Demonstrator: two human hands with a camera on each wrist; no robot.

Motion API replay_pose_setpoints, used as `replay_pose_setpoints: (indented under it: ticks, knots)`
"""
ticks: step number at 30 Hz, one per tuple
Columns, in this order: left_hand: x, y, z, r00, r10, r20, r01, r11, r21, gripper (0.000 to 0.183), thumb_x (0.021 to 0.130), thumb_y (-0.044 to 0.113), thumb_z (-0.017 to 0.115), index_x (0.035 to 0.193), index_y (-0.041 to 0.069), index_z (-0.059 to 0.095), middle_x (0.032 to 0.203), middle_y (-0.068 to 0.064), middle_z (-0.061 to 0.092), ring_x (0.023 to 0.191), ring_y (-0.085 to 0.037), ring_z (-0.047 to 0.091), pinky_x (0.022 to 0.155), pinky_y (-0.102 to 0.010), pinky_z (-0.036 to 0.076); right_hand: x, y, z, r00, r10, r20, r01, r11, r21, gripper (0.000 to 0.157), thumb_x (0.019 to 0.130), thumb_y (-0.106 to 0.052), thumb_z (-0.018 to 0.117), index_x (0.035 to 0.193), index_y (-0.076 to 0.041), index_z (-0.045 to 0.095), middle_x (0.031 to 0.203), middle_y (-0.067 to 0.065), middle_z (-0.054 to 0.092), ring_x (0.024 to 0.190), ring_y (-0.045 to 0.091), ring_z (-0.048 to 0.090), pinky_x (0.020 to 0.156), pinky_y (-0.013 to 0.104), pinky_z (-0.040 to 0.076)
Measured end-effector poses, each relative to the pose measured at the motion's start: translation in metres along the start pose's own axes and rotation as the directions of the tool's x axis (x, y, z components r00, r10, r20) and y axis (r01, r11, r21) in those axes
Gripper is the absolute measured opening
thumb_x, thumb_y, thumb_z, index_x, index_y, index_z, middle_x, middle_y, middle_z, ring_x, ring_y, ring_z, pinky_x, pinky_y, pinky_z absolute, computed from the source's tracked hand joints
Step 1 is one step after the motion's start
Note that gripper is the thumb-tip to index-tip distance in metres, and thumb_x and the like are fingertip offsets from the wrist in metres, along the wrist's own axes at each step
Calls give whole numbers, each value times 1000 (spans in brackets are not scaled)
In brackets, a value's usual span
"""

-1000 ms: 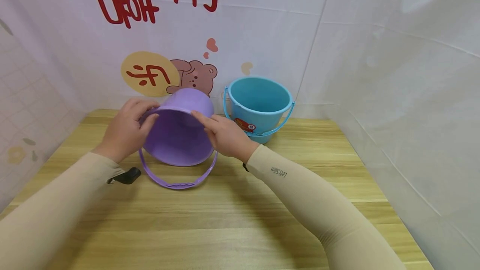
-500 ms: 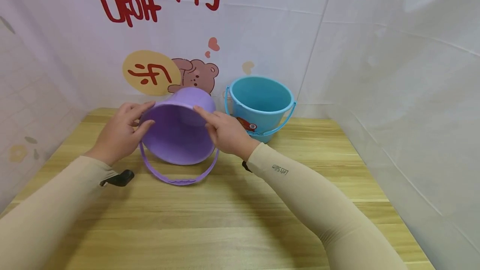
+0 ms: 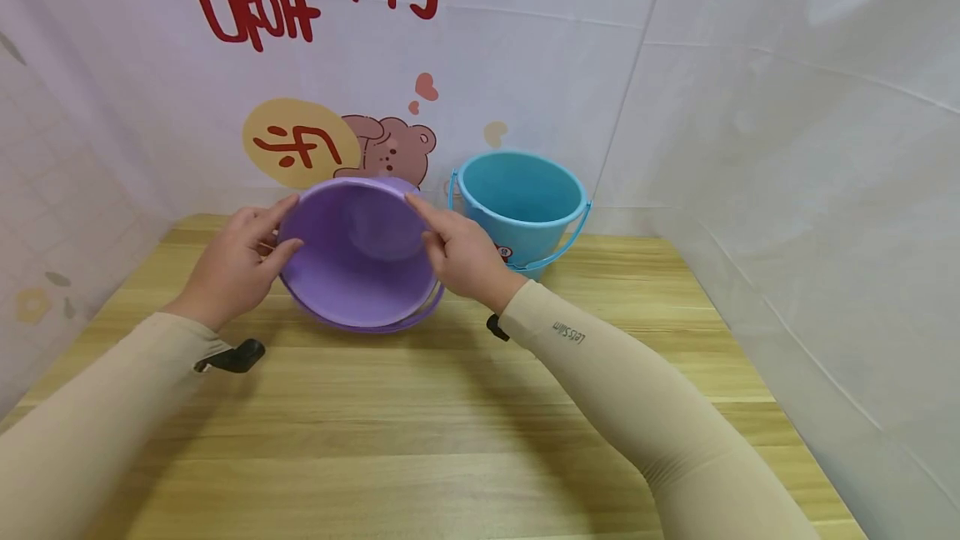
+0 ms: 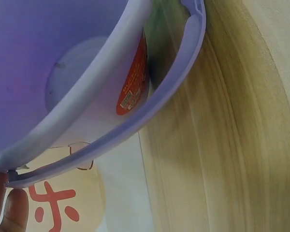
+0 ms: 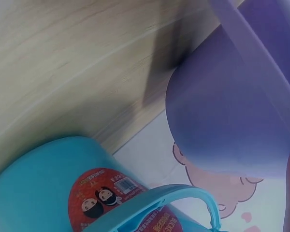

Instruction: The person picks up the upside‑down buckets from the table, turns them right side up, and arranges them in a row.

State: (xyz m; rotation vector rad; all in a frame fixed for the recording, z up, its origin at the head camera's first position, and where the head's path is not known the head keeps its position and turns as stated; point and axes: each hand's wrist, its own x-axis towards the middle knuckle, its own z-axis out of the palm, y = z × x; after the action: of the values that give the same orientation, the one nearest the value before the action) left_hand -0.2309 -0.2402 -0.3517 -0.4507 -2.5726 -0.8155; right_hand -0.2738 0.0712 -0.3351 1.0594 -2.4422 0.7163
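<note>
A purple bucket (image 3: 360, 265) is tilted with its mouth toward me, near the back wall. My left hand (image 3: 236, 261) grips its left rim beside the handle's joint, thumb toward the mouth. On the opposite side my right hand (image 3: 468, 257) holds the rim, index finger stretched along the edge and the other fingers bent. The purple handle (image 4: 154, 101) hangs below the rim, and a red sticker (image 4: 133, 82) shows on the bucket's side in the left wrist view. Just right of it stands a light blue bucket (image 3: 525, 232), upright, its handle lowered in front.
The wooden table (image 3: 360, 440) runs forward from the white back wall (image 3: 525, 40), which carries red lettering and a cartoon bear (image 3: 393, 152). White sheeting (image 3: 810, 190) borders the right side. In the right wrist view the blue bucket carries a red label (image 5: 99, 200).
The purple bucket's mouth has swung upward, so its rim is higher and its handle lies close under the rim. Both hands have moved with it. The blue bucket has stayed put.
</note>
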Motion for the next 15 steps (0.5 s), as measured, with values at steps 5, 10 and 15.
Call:
replay_pose_setpoints:
  ticks: [5,10,15]
  knots:
    - [2,2,-1,1000,-6,-23,6,1000,11,60,91,28,59,143,40,31,106,-11,50,86,-26,59,68,-40,52,1,0,-1,999,37,-16,-36,996,78,57,94,-13,44,146,-31,27,85,1,55,63,11,44,57,22,41]
    - [4,3,-3,999,3,-40,-2,1000,23,60,91,25,59,143,39,31,100,-10,50,86,-23,56,68,-26,49,2,1,-3,996,81,-44,-74,989,127,56,94,-13,45,145,-31,30,111,5,61,54,10,43,52,22,41]
    - [6,5,-5,999,7,-46,-5,1000,30,60,91,23,58,143,38,31,97,-9,51,82,-19,53,63,-13,43,2,1,-7,990,137,-39,-127,971,204,56,95,-13,45,144,-33,30,83,5,60,47,9,42,47,22,41]
